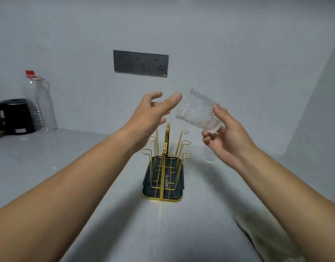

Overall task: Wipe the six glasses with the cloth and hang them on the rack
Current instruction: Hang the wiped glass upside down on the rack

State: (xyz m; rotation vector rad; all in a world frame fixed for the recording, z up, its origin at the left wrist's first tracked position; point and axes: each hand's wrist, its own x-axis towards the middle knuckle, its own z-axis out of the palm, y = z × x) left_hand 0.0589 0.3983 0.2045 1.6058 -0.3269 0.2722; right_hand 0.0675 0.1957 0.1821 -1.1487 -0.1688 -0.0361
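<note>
Head view, looking down along two bare forearms stretched over a pale grey counter (49, 157); the right hand (225, 137) holds a clear ribbed glass (197, 110) in the air, thumb on one side of its base and fingers curled under the other, so the grip is closed around the glass; the glass is tilted, its mouth turned up and to the left. The left hand (149, 114) is raised beside it with fingers relaxed and spread, holding nothing; its fingertips are just beside the rim of the glass, and whether they touch cannot be told.

Below the hands, near the middle of the counter, stands the rack (164, 167): gold wire pegs rising in two rows from a dark tray, with a gold loop handle between them; the held glass is above the rack and a little to its right, well apart from the pegs. A second clear glass (208, 156) shows partly behind the right wrist, on the counter.

Against the wall at far left sit a black kettle (13, 116) and a tall clear plastic bottle (42, 104) with a red cap; a dark socket panel (140, 63) is set in the wall above the rack.
</note>
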